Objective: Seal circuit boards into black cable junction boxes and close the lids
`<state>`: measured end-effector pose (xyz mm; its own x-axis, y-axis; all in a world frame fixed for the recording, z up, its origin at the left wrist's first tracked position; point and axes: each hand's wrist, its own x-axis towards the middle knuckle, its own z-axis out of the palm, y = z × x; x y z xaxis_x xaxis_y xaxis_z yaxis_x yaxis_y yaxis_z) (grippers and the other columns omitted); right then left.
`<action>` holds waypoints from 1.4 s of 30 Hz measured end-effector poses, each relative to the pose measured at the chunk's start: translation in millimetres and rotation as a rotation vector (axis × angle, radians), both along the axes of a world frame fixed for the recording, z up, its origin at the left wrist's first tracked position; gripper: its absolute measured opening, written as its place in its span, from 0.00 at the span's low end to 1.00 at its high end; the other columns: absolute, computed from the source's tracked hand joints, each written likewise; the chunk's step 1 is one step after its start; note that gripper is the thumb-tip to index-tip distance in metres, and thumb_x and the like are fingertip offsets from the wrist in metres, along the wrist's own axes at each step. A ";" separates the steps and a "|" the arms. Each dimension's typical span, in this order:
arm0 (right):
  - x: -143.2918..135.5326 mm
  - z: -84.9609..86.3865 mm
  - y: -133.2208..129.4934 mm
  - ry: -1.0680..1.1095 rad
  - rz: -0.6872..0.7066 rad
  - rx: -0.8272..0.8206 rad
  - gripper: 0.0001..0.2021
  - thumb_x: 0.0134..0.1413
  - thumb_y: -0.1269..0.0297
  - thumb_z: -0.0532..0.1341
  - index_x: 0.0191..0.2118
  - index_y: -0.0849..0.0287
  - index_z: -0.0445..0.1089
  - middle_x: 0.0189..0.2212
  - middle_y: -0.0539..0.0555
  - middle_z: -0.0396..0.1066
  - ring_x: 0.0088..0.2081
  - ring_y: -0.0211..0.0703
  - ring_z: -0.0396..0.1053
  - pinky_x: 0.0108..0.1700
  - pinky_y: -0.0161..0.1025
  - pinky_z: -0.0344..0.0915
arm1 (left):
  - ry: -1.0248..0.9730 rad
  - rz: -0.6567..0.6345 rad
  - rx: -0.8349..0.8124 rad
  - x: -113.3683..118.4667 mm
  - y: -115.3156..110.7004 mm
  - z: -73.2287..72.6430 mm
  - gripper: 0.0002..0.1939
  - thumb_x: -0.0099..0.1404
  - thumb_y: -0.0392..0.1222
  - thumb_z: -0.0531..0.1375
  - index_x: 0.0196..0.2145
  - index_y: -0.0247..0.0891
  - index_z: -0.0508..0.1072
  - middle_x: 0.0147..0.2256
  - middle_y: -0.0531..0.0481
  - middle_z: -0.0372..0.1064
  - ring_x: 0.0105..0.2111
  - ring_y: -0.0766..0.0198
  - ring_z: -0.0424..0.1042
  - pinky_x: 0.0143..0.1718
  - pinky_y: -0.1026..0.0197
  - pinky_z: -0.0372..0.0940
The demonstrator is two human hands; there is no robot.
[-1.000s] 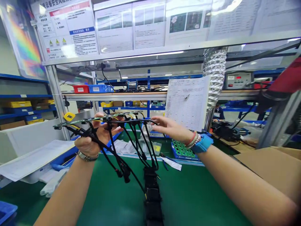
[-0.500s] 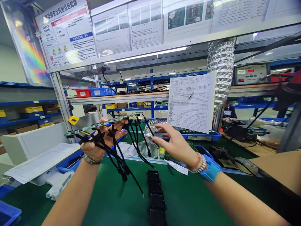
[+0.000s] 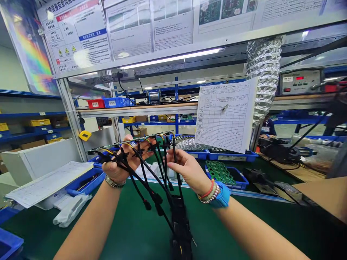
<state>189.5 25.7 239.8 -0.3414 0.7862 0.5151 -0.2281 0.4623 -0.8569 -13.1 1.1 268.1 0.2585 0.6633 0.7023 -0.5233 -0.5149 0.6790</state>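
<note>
My left hand is closed round a long strip of circuit boards, held up above the green bench mat. Several black cables with short yellow wires hang from the strip, some ending in black plugs. At the strip's right end, my right hand has its thumb and fingers closed about one of these cables; the exact contact is partly hidden. Below the cables, a row of black square housings lies on the mat, with some cable ends hanging in front of it.
Green circuit boards lie at a blue tray on the right. On the left are a blue bin, white bags and a paper form. Another form hangs before the shelf; a foil duct runs behind it.
My right hand has moved left to the strip's end, its fingers closing round a cable. The strip has shifted right in view, its cables now hanging nearer the black housings.
</note>
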 end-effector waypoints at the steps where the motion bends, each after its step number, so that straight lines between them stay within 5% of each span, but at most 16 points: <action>1: -0.7 -1.3 2.2 0.017 0.021 -0.034 0.15 0.41 0.64 0.65 0.38 0.58 0.66 0.33 0.51 0.68 0.37 0.39 0.66 0.43 0.39 0.63 | 0.009 0.003 -0.008 1.3 0.6 0.1 0.30 0.36 0.54 0.63 0.40 0.50 0.62 0.45 0.46 0.68 0.55 0.41 0.55 0.54 0.36 0.46; 6: 0.2 -4.8 7.8 0.115 0.093 -0.114 0.12 0.41 0.62 0.66 0.33 0.60 0.68 0.30 0.50 0.69 0.31 0.37 0.66 0.39 0.38 0.64 | 0.060 -0.025 0.003 5.6 1.6 0.8 0.30 0.37 0.53 0.63 0.40 0.51 0.60 0.45 0.48 0.68 0.56 0.41 0.54 0.54 0.39 0.49; 11: 0.8 -7.4 2.2 0.202 0.248 -0.109 0.12 0.41 0.64 0.67 0.34 0.57 0.67 0.43 0.53 0.69 0.43 0.43 0.67 0.47 0.42 0.62 | 0.044 -0.070 -0.013 6.1 8.3 -1.3 0.31 0.36 0.51 0.64 0.41 0.50 0.61 0.47 0.47 0.67 0.56 0.38 0.53 0.55 0.37 0.48; 16: -0.5 -12.6 -7.3 0.088 0.402 -0.243 0.17 0.43 0.64 0.66 0.40 0.56 0.63 0.29 0.49 0.71 0.24 0.38 0.69 0.25 0.35 0.64 | 0.028 -0.080 -0.031 8.4 15.5 -2.7 0.31 0.36 0.51 0.63 0.42 0.48 0.64 0.48 0.46 0.66 0.57 0.41 0.53 0.55 0.37 0.45; 22: -0.5 -8.8 -18.5 0.112 0.311 -0.234 0.15 0.38 0.65 0.69 0.36 0.59 0.69 0.39 0.53 0.71 0.41 0.42 0.69 0.48 0.42 0.62 | 0.053 -0.068 -0.041 13.1 16.2 -0.1 0.29 0.35 0.52 0.63 0.39 0.45 0.68 0.49 0.45 0.66 0.58 0.40 0.51 0.56 0.38 0.45; 28: -15.3 -15.3 -25.5 0.190 0.527 -0.276 0.20 0.38 0.66 0.69 0.40 0.57 0.64 0.41 0.55 0.71 0.44 0.47 0.69 0.46 0.46 0.64 | 0.071 -0.044 -0.098 20.5 19.5 -2.2 0.41 0.32 0.54 0.63 0.47 0.43 0.64 0.53 0.42 0.61 0.57 0.37 0.50 0.56 0.35 0.44; 31: -21.1 -16.0 -26.7 0.135 0.532 -0.291 0.21 0.37 0.66 0.69 0.40 0.58 0.63 0.33 0.51 0.71 0.35 0.40 0.71 0.40 0.40 0.66 | 0.092 -0.055 -0.098 21.1 21.2 -6.0 0.43 0.33 0.54 0.64 0.50 0.42 0.62 0.53 0.41 0.60 0.57 0.37 0.51 0.55 0.35 0.44; 35: -15.6 2.9 -27.4 -0.030 0.435 -0.285 0.13 0.42 0.62 0.67 0.29 0.61 0.62 0.14 0.40 0.56 0.14 0.27 0.53 0.20 0.30 0.60 | 0.149 -0.046 -0.064 14.8 20.3 -8.0 0.43 0.36 0.51 0.67 0.51 0.44 0.60 0.55 0.41 0.58 0.57 0.39 0.51 0.55 0.35 0.46; 42: 10.9 62.6 -26.0 -0.020 0.374 -0.329 0.14 0.51 0.64 0.61 0.22 0.59 0.54 0.14 0.40 0.49 0.13 0.25 0.46 0.12 0.24 0.48 | 0.301 -0.014 -0.042 -9.7 8.6 -27.7 0.49 0.43 0.53 0.69 0.59 0.48 0.50 0.60 0.42 0.49 0.60 0.46 0.47 0.58 0.43 0.45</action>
<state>200.4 -0.3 302.4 -0.6382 0.7278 0.2511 -0.3090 0.0566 -0.9494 -22.8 9.7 240.5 0.4600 0.6852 0.5647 -0.3021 -0.4773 0.8252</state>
